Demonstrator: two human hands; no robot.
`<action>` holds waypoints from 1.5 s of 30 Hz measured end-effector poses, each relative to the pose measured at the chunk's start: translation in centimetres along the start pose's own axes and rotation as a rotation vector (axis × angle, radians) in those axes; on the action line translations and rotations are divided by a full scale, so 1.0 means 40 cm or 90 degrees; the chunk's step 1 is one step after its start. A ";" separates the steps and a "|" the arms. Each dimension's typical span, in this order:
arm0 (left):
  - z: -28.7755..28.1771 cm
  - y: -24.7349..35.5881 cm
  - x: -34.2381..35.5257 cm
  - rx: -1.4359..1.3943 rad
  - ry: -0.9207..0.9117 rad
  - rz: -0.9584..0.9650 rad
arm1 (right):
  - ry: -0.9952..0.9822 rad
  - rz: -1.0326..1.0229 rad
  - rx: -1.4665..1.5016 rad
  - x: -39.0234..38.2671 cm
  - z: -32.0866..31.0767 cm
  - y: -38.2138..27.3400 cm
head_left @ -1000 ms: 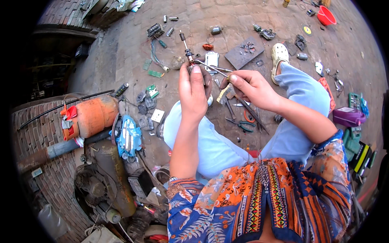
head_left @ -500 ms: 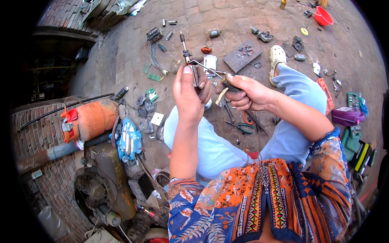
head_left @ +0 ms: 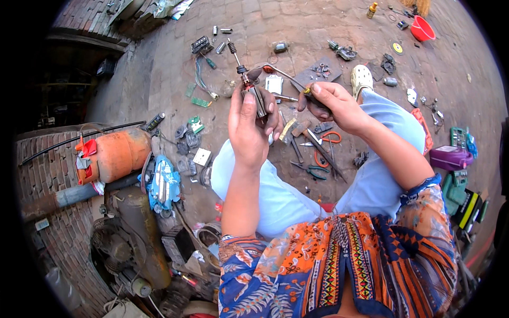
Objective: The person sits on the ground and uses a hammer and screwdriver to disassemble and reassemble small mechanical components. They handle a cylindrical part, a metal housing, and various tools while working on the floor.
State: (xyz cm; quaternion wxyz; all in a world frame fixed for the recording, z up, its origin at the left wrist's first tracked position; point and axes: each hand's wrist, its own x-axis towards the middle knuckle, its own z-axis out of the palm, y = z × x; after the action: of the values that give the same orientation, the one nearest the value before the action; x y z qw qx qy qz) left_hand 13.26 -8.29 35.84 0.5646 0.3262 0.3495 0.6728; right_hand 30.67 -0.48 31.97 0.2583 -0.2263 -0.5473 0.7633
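Note:
My left hand (head_left: 249, 124) grips a small assembly with a dark metal block (head_left: 257, 99), a reddish collar (head_left: 247, 82) and an upright, slightly tilted shaft with a black spring (head_left: 231, 47) at its top. My right hand (head_left: 334, 106), to the right, is closed on a thin, bent metal rod tool (head_left: 286, 75) near its yellowish end (head_left: 306, 90). The rod's hooked tip is just above and right of the assembly; whether it touches is unclear. Below my hands lie pliers (head_left: 313, 171), orange-handled scissors (head_left: 331, 137) and a hammer (head_left: 300, 129) on the paved ground.
A steel plate with small parts (head_left: 313, 74), loose components and a red basin (head_left: 422, 27) lie ahead. An orange gas cylinder (head_left: 116, 156) and a rusty compressor tank (head_left: 138, 222) stand left. A purple jug (head_left: 449, 157) and green tool cases (head_left: 457, 188) are right, past my bent legs.
My right hand has risen since half a second ago, and the rod's tip has shifted up from the assembly's collar. The assembly in my left hand leans further left.

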 end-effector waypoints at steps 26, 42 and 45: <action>0.002 -0.011 -0.003 0.138 0.076 0.042 | 0.129 -0.220 -0.396 -0.003 0.015 0.001; -0.020 -0.008 -0.003 0.206 0.057 -0.023 | -0.135 0.208 0.301 -0.010 0.025 0.044; -0.022 -0.002 -0.002 0.130 0.019 -0.098 | -0.176 0.252 0.351 -0.007 0.014 0.041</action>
State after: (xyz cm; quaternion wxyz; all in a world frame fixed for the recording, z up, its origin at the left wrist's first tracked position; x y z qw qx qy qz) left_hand 12.58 -8.46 35.28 0.5733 0.3442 0.4484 0.5930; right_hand 30.31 -1.51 30.58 0.0806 -0.1442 -0.2963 0.9407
